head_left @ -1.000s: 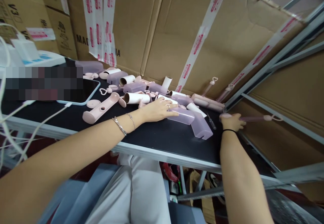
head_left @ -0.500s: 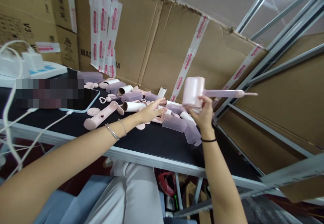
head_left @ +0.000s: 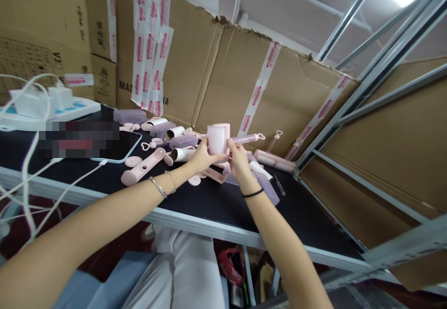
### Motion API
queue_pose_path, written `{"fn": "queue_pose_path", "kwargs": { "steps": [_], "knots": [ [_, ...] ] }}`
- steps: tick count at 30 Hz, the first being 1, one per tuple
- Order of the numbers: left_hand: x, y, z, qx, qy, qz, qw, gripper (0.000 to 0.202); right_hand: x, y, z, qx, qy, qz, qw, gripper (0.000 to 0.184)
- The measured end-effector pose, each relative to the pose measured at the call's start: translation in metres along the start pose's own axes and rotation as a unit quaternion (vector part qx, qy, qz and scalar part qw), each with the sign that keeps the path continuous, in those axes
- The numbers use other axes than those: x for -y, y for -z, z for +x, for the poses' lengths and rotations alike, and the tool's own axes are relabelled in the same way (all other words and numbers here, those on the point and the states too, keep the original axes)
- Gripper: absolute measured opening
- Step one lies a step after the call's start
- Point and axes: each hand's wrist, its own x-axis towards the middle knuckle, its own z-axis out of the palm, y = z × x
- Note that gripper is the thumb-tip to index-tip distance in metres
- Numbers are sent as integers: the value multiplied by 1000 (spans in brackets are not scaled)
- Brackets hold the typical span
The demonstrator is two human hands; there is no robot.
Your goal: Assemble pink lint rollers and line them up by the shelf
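Note:
A pink lint roller (head_left: 218, 137) with a translucent handle and heart-shaped end loop is held up above the table, its handle pointing right. My left hand (head_left: 201, 159) grips the left side and underside of its wide head. On the other side, my right hand (head_left: 239, 159) has its fingers closed around the head where the handle begins. Below and behind them lie loose parts: a white paper roll (head_left: 183, 154), a translucent purple cover (head_left: 183, 141) and a long pink shell (head_left: 144, 167) with a hole. My hands hide some of the pile.
Several pink rollers (head_left: 274, 161) lie at the right by the cardboard wall (head_left: 216, 76). A small screwdriver (head_left: 280, 185) rests on the black table (head_left: 209, 209). To the left are a phone (head_left: 129, 146) with cables and a white power strip (head_left: 78, 108). Metal shelf bars stand at the right.
My right hand has brought the lint roller left and slightly down to the middle. My left hand, open over the parts before, now grips its head. The camera view has shifted slightly.

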Motion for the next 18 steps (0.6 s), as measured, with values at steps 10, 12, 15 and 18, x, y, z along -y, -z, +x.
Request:
{"fn": "queue_pose_path", "kwargs": {
  "steps": [10,12,15,18],
  "knots": [
    [-13,11,-3,16,-81,196,977,83,28,64,19,-190,77,113,972,33],
    [-8,11,-1,-1,-31,163,986,80,26,71,19,-173,74,50,981,35],
    [-1,11,3,-23,22,96,995,70,22,66,16,-119,64,-1,991,36],
    [1,10,5,-39,32,25,998,62,22,58,12,-76,68,4,995,37]
  ]
}}
